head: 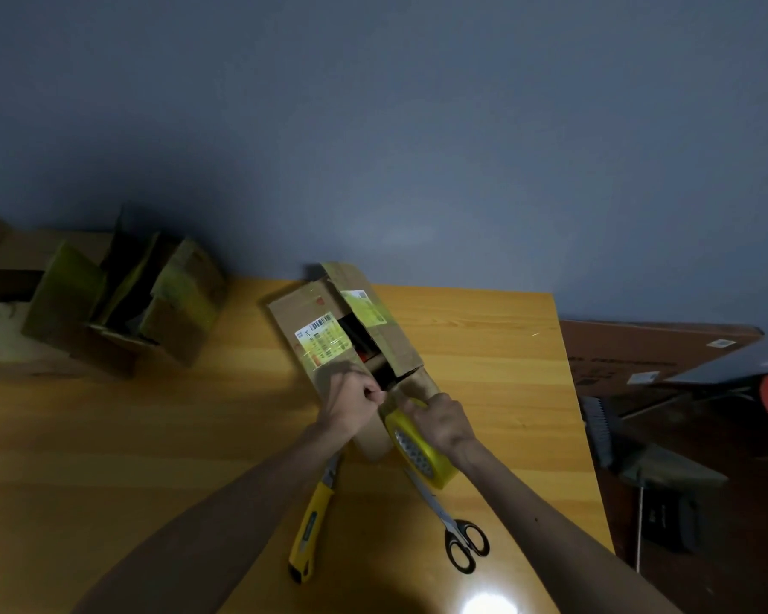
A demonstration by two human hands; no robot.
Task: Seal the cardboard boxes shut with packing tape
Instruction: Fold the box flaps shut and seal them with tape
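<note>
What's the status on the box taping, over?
Right hand grips tape roll, left hand pinches its loose end. Box flaps apart, gap open. Knife, scissors lie under the arms, not blocking.

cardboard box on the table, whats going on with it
A person is starting to tape the cardboard box on the wooden table. The right hand grips a yellow roll of packing tape at the box's near end, and the left hand seems to pinch its loose end. The top flaps stand apart with a dark gap between them. A utility knife and scissors lie untouched nearby.
</note>
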